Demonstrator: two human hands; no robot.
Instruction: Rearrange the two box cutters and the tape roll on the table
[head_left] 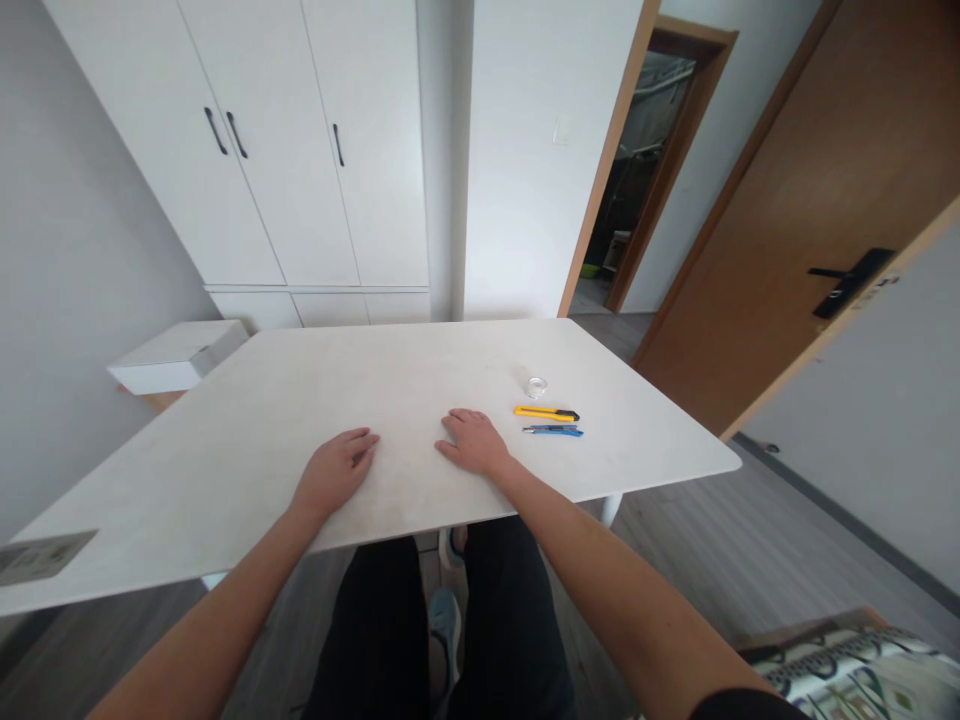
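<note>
Fingers of both hands lie flat and loosely spread on the pale table [300, 400], grasping nothing: the left hand [337, 472] rests palm down near the front edge, the right hand [472, 442] likewise just beside it. Nearest the right hand, a little to its right, lie a yellow utility knife [545, 412] and, just in front of that, a blue pen-like tool [553, 431], with a small roll of clear tape [535, 386] behind them. The knife looks light and stiff, a slim plastic bar best pinched at mid-body, clear of the dark blade end. The tabletop is smooth, matte and round-cornered; the white wardrobe [300, 150] behind has flat doors with dark handles.
</note>
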